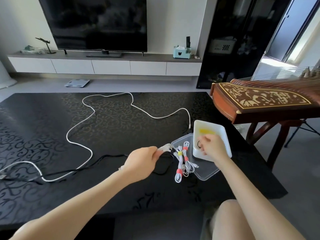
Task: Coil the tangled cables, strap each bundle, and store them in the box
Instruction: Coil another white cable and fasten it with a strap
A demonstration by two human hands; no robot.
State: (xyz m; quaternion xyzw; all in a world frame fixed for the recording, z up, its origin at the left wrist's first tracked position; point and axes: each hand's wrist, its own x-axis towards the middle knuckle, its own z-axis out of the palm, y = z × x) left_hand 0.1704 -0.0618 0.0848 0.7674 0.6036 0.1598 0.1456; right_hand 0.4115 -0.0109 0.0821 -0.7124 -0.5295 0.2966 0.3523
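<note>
Reaching for a strap while holding a fresh coil is the step we judge to be in hand. Our left hand (142, 163) is closed around a small white coil (164, 147), with thumb and fingers pinching its loops together just above the dark patterned table (52, 118). Our right hand (213, 148) dips into a white tray (223, 135), fingers curled downward near the yellow straps (207, 131) at its far end. We cannot tell whether those fingers have taken hold of a strap or only touch the tray floor.

To do this well, we would pinch firmly with the left hand so the loops do not spring apart. We would lift out one strap alone, then wrap it round the middle of the coil, where the loops cross.

The white tray rests on a clear shallow box (206, 172) near the table's right edge. Three strapped bundles (181, 163), white with pink and yellow bands, lie just beside our left hand. Their upper ends sit in the clear box and their lower ends trail onto the table.

A long white cable (110, 108) wanders loose across the table, well apart from the box. A black cable (83, 168) crosses it at the left, so both are yet to be coiled.
</note>
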